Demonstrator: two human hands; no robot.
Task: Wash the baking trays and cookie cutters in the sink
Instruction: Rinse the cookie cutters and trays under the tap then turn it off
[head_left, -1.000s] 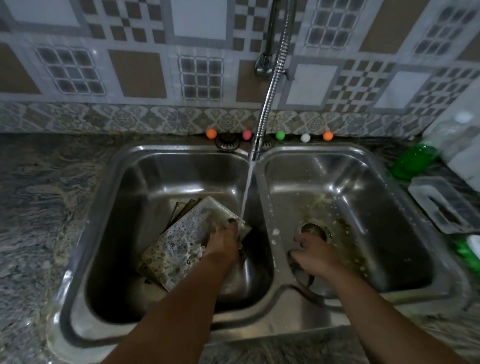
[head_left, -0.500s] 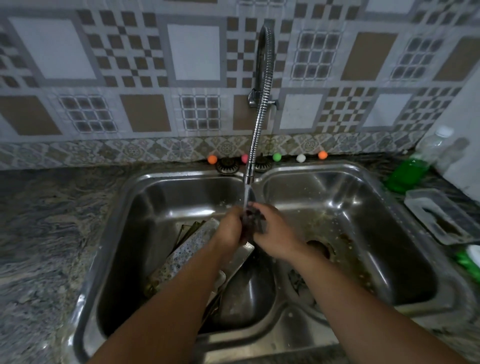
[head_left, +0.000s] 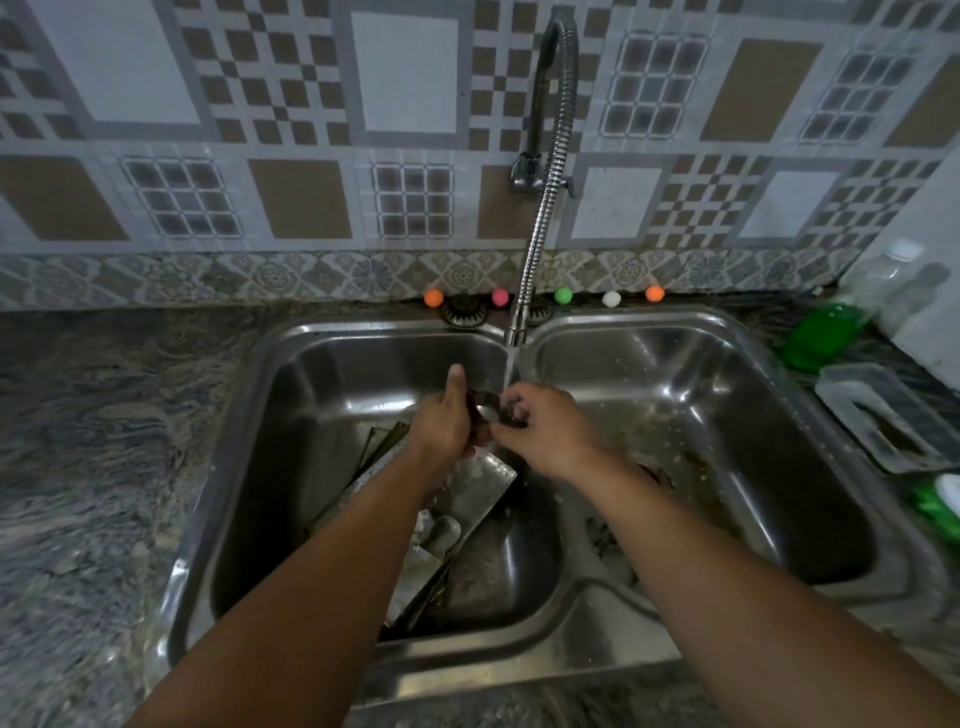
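The small metal piece (head_left: 488, 410) between the left hand (head_left: 447, 426) and right hand (head_left: 540, 431) is mostly covered by fingers, its shape unclear. The left forearm hides much of the baking trays (head_left: 467, 493). The green object (head_left: 935, 504) is cut off at the right edge.

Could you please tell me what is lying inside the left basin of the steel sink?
In the left basin of the steel double sink, stacked metal baking trays lean tilted, wet. The left hand and forearm cover their middle; whatever lies beneath the trays cannot be seen.

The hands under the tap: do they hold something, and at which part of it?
Both hands hold one small dark metal piece, likely a cookie cutter: left hand grips its left side, right hand pinches its right edge.
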